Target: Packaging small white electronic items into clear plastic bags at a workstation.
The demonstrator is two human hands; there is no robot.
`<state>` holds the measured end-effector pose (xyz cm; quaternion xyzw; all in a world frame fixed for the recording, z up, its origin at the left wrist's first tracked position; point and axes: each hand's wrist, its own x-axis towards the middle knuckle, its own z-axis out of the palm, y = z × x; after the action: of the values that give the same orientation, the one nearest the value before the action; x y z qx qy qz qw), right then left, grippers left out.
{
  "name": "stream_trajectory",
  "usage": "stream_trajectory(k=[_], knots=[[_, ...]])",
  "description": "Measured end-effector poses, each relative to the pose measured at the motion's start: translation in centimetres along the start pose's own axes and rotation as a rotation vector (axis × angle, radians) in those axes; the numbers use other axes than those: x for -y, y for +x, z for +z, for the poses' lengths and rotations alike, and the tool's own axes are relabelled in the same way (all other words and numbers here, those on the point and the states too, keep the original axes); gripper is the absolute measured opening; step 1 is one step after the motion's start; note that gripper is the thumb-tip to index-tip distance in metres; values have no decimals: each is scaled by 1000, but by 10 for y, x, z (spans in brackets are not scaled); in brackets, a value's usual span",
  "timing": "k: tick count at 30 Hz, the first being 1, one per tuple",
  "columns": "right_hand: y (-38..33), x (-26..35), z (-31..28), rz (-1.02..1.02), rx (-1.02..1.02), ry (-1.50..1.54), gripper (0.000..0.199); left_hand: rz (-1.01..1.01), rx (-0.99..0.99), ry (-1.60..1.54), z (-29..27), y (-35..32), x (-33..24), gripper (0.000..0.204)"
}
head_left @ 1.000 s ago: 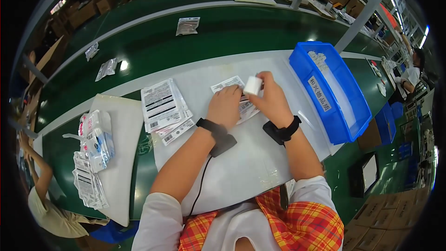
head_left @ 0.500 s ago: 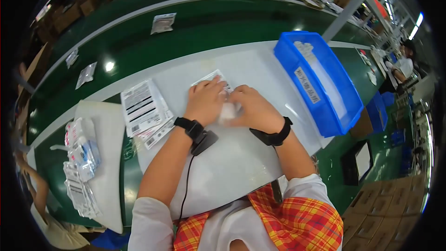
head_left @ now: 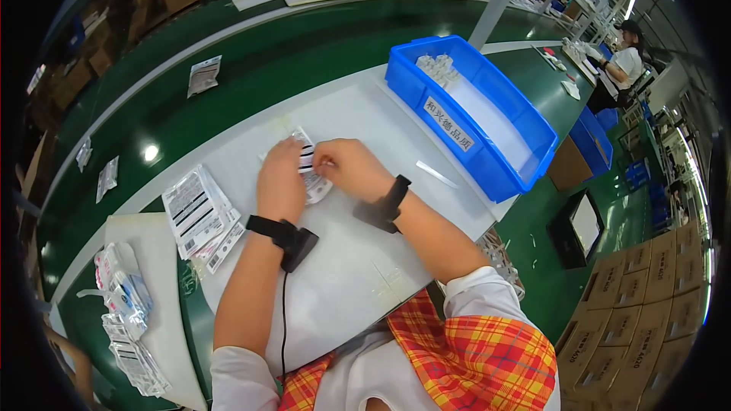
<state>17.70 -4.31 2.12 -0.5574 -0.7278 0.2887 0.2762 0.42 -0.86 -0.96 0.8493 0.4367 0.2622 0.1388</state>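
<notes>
On the white work board (head_left: 358, 259), both my hands are at a small flat printed bag (head_left: 308, 158) with a dark-striped label. My left hand (head_left: 280, 179) lies along the bag's left side, its fingertips curled at the upper edge. From the right, my right hand (head_left: 355, 170) pinches the bag's side, thumb and fingers together. The lower part of the bag shows below my fingers. Whether anything is inside it, I cannot tell. Each wrist wears a black strap with a small dark device. A stack of similar printed bags (head_left: 194, 209) lies left of my left hand.
A blue bin (head_left: 457, 125) with white pieces at its far end stands at the right. Clear and printed packets (head_left: 126, 304) lie on a side board at left. Beyond, a packet (head_left: 204, 76) lies on the green belt. Cartons (head_left: 632, 312) are stacked lower right.
The view has turned right, shifting the scene leftward. Earlier my hands were around a blurred white item over the bag; now that item is out of sight and my right hand pinches the bag.
</notes>
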Motion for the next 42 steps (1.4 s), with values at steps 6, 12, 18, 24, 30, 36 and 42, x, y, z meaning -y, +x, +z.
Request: stream_trajectory(k=[6, 12, 18, 24, 30, 36, 42], knots=[[-9, 3, -10, 65, -152, 463, 18, 46, 12, -893, -14, 4, 3, 38], [-18, 6, -28, 52, -111, 1124, 18, 32, -61, -612, 1, 3, 8, 36], [-22, 15, -36, 73, -196, 718, 25, -230, -131, -941, -7, 5, 6, 27], [-3, -4, 9, 253, -240, 585, 28, -311, -232, -1117, -4, 3, -3, 25], [4, -7, -9, 182, -264, 600, 26, -210, -336, -900, 7, 17, 19, 25], [-1, -72, -38, -494, -84, -258, 16, 81, 133, -125, -4, 1, 19, 22], [-25, 9, 2, -121, 23, -346, 21, 79, 122, -165, 1, -10, 2, 23]])
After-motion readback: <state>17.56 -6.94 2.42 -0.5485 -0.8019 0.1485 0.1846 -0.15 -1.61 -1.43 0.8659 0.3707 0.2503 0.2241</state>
